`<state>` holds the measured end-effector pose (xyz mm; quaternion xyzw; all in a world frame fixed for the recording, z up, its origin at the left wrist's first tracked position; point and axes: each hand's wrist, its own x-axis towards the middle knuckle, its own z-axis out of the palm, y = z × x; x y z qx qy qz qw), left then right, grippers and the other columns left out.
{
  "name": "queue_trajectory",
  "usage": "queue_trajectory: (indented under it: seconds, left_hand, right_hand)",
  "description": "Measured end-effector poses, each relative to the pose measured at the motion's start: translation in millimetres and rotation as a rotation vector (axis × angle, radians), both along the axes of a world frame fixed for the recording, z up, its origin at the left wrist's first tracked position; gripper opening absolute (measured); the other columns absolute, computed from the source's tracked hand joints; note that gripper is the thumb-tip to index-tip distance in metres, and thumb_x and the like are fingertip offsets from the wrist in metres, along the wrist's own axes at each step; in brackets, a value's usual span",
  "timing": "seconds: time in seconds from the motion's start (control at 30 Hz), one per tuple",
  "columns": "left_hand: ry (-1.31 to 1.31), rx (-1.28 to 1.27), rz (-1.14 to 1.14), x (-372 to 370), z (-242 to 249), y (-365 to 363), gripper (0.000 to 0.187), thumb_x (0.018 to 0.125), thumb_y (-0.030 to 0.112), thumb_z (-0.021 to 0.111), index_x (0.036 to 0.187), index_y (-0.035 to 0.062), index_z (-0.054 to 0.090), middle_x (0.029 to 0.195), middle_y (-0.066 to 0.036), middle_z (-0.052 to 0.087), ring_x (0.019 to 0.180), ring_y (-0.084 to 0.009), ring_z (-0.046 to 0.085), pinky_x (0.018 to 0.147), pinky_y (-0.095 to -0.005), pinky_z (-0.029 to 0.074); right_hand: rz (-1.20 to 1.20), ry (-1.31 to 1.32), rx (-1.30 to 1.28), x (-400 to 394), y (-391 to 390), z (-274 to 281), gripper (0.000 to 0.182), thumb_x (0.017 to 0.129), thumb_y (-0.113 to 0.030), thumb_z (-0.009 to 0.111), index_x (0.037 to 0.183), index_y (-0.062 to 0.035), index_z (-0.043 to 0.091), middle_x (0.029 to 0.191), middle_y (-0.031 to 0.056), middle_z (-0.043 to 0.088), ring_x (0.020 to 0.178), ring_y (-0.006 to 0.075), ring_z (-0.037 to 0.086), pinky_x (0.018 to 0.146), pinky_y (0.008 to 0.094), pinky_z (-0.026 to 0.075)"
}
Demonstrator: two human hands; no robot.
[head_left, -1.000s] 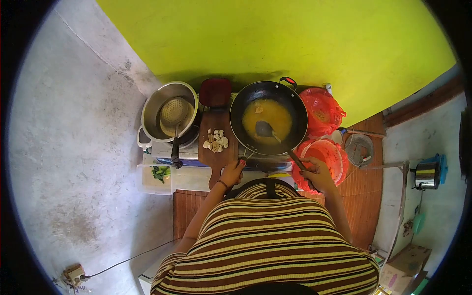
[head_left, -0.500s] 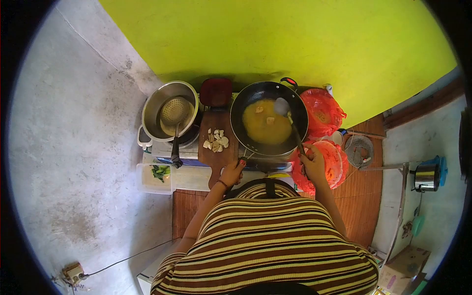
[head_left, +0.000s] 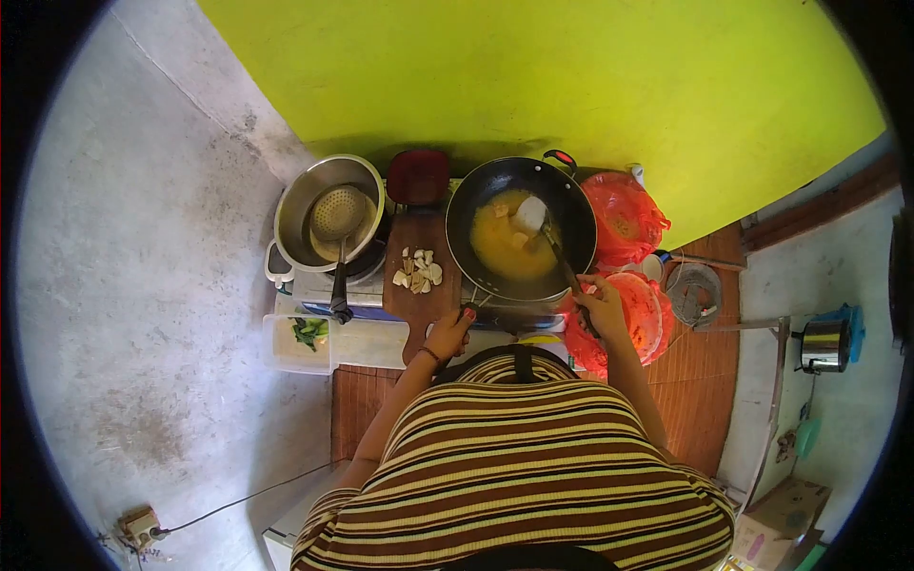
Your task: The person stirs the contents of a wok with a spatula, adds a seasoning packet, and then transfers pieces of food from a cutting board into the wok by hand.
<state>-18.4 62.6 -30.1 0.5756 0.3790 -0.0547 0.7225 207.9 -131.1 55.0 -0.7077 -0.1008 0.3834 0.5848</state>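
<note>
My left hand (head_left: 447, 335) is wrapped round the handle of a black wok (head_left: 471, 195). Yellowish liquid (head_left: 505, 249) with a few light pieces fills the wok's bottom. My right hand (head_left: 602, 306) grips the dark handle of a ladle (head_left: 531, 215), whose head rests among the pieces in the liquid. Left of the wok, a wooden cutting board (head_left: 419, 303) bears chopped white pieces (head_left: 417, 271). Further left, a metal pot (head_left: 290, 209) holds a perforated skimmer (head_left: 337, 212).
Red plastic bags (head_left: 624, 219) line the right side, one beneath my right hand. A dark red container (head_left: 418, 177) stands behind the board. At the front left is a clear tray (head_left: 276, 347) with green leaves (head_left: 310, 332). A green wall (head_left: 533, 76) rises behind.
The ladle head has moved slightly left and toward me in the wok, and the light pieces have shifted. My right hand has moved a little left. My left hand keeps its hold.
</note>
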Motion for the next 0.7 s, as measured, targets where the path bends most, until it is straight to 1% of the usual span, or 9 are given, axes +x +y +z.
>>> queue_trajectory:
  seconds: [0.07, 0.17, 0.27, 0.37, 0.47, 0.57, 0.67, 0.7]
  left_hand:
    - [0.031, 0.015, -0.017, 0.7, 0.9, 0.0, 0.026, 0.095, 0.033, 0.047, 0.099, 0.0078, 0.052, 0.059, -0.002, 0.048, 0.042, -0.0110, 0.042, 0.039, -0.0267, 0.035]
    - [0.018, -0.026, -0.005, 0.2, -5.9, 0.6, 0.026, 0.095, 0.032, 0.047, 0.099, 0.0077, 0.052, 0.058, -0.002, 0.047, 0.041, -0.0112, 0.041, 0.038, -0.0266, 0.035]
    - [0.015, 0.044, -0.025, 1.6, -3.3, 0.5, 0.026, 0.095, 0.033, 0.046, 0.098, 0.0075, 0.052, 0.058, -0.002, 0.047, 0.040, -0.0112, 0.040, 0.039, -0.0266, 0.035]
    - [0.040, 0.010, -0.015, 1.7, -3.8, 0.9, 0.028, 0.095, 0.034, 0.047, 0.097, 0.0073, 0.053, 0.058, -0.001, 0.047, 0.041, -0.0110, 0.041, 0.038, -0.0267, 0.035]
    - [0.043, 0.043, -0.019, 2.4, 9.1, -1.3, 0.028, 0.095, 0.036, 0.048, 0.096, 0.0077, 0.052, 0.058, -0.002, 0.047, 0.041, -0.0112, 0.041, 0.038, -0.0271, 0.035]
    - [0.035, 0.036, -0.020, 0.9, 4.6, -0.5, 0.029, 0.094, 0.037, 0.048, 0.096, 0.0080, 0.051, 0.058, -0.002, 0.047, 0.041, -0.0112, 0.042, 0.038, -0.0274, 0.035]
    - [0.022, 0.023, 0.000, -0.1, -9.5, 0.6, 0.030, 0.093, 0.037, 0.050, 0.091, 0.0064, 0.051, 0.057, -0.004, 0.049, 0.039, -0.0126, 0.046, 0.037, -0.0274, 0.036]
    - [0.024, 0.007, 0.002, -0.2, -10.2, 1.2, 0.030, 0.093, 0.036, 0.050, 0.091, 0.0065, 0.051, 0.057, -0.003, 0.049, 0.039, -0.0125, 0.046, 0.037, -0.0273, 0.036]
  right_hand:
    - [0.063, -0.125, -0.031, 4.1, 1.1, -0.9, 0.038, 0.080, -0.004, 0.058, 0.117, -0.0041, 0.050, 0.062, 0.0086, 0.058, 0.043, 0.0130, 0.052, 0.038, 0.0266, 0.040]
    - [0.184, -0.683, -0.235, 3.2, 9.8, 3.0, 0.041, 0.077, -0.005, 0.058, 0.118, -0.0098, 0.053, 0.070, 0.0125, 0.061, 0.060, 0.0211, 0.061, 0.053, 0.0338, 0.048]
    - [0.270, -1.027, -0.305, -2.6, 22.1, 11.7, 0.046, 0.075, -0.007, 0.059, 0.120, -0.0148, 0.053, 0.079, 0.0156, 0.061, 0.077, 0.0294, 0.063, 0.068, 0.0400, 0.050]
    - [0.369, -1.129, -0.471, -4.9, 28.4, 3.6, 0.046, 0.074, -0.008, 0.059, 0.119, -0.0165, 0.055, 0.082, 0.0169, 0.061, 0.080, 0.0328, 0.062, 0.069, 0.0425, 0.050]
    - [0.439, -1.134, -0.561, -13.1, 28.3, 16.1, 0.045, 0.074, -0.009, 0.059, 0.119, -0.0160, 0.055, 0.084, 0.0162, 0.061, 0.079, 0.0319, 0.062, 0.069, 0.0432, 0.050]
    - [0.397, -1.160, -0.447, -10.8, 13.1, 12.0, 0.047, 0.073, -0.006, 0.060, 0.119, -0.0176, 0.057, 0.077, 0.0155, 0.060, 0.072, 0.0321, 0.061, 0.065, 0.0419, 0.049]
    - [0.354, -0.995, -0.257, -3.5, -1.9, 19.6, 0.044, 0.077, -0.004, 0.057, 0.120, -0.0140, 0.055, 0.072, 0.0132, 0.057, 0.059, 0.0276, 0.061, 0.055, 0.0375, 0.048]
    - [0.306, -0.874, -0.246, -0.8, -6.6, 17.3, 0.044, 0.078, -0.004, 0.056, 0.120, -0.0127, 0.053, 0.070, 0.0118, 0.056, 0.054, 0.0247, 0.059, 0.051, 0.0355, 0.046]
